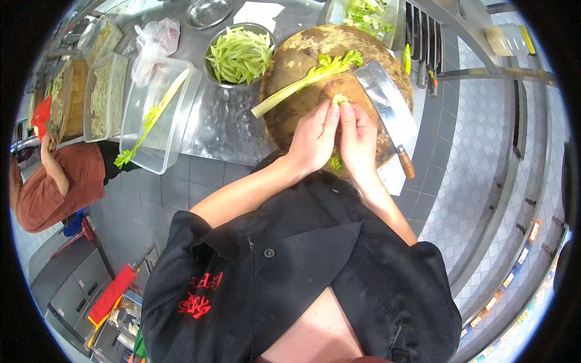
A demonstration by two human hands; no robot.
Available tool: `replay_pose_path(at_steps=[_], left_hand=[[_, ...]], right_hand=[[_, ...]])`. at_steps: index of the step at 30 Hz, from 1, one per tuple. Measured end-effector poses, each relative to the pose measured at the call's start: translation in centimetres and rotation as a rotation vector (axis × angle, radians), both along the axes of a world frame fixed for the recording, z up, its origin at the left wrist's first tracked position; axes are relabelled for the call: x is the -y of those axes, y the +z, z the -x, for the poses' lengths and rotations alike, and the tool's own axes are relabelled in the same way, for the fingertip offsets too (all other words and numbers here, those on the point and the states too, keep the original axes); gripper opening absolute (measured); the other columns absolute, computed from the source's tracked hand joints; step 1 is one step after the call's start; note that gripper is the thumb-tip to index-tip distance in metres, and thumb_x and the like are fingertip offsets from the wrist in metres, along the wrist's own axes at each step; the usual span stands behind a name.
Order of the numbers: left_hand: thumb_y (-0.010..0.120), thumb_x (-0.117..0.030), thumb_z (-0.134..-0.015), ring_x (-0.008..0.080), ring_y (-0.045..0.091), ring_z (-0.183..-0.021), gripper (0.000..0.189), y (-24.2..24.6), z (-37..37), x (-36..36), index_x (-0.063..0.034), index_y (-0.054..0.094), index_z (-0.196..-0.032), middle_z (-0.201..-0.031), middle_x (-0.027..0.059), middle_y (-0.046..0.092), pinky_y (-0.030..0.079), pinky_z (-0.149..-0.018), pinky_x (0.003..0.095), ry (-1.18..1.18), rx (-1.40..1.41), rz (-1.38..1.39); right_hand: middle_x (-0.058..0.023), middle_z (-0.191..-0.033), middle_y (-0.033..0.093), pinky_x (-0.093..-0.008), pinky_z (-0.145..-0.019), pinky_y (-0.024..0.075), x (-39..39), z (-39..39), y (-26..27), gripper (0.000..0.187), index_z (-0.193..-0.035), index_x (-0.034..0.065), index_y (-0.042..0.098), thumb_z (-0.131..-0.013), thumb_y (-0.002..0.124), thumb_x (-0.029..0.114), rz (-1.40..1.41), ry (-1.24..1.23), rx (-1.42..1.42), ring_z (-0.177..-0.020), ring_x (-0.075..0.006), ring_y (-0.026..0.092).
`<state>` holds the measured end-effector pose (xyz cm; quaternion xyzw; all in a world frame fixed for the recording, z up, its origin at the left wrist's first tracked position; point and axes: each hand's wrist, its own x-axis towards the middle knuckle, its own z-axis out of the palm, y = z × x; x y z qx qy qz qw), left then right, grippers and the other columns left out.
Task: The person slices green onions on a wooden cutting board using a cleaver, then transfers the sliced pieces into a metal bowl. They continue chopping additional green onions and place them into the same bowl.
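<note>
Over a round wooden chopping block (290,125), my left hand (313,134) and my right hand (358,134) meet, thumbs side by side. Both pinch a pale green celery piece (339,99), whose end shows beyond the thumbtips. Most of it is hidden by my fingers; some leaves (336,162) show below, between my wrists, and I cannot tell whether they belong to it. A leafy celery stalk (304,81) lies across the block, its cut end past the left rim. To the right rests a cleaver (386,102) with a wooden handle (405,162), which overhangs the block's edge.
Left of the block stands a steel bowl (212,72) heaped with cut celery (240,54). A clear plastic container (184,122) holds another celery stalk (156,115). Celery leaves (367,16) fill a tub behind. Knives (422,45) hang at right. A person (63,186) works at far left.
</note>
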<state>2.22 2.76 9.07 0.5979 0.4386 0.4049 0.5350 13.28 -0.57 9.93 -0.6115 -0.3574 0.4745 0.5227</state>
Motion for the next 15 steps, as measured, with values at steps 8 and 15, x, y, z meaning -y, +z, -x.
replay_pose_path(at_steps=[8,15], left_hand=[[0.041,-0.035,-0.114,0.0155,0.061,-0.089,0.039,-1.7,0.4,-1.5,-0.0024,0.062,-0.121,-0.096,0.0028,0.067,0.050,-0.084,0.0310,0.066,0.204,0.238],[0.047,-0.042,-0.111,0.0165,0.057,-0.075,0.043,-3.7,1.5,-3.9,-0.0040,0.059,-0.095,-0.083,0.0057,0.060,0.048,-0.073,0.0334,0.212,0.229,0.315]], right_hand=[[-0.0205,-0.083,0.071,-0.0432,-0.072,0.0573,-0.7,0.2,1.5,0.021,-0.109,0.0031,0.068,-0.105,0.059,0.022,0.036,0.302,0.755,-0.077,-0.0349,0.072],[-0.0245,-0.084,0.068,-0.0520,-0.069,0.0544,1.1,0.2,0.3,0.022,-0.099,0.0053,0.068,-0.103,0.061,0.026,0.049,0.509,0.851,-0.078,-0.0457,0.068]])
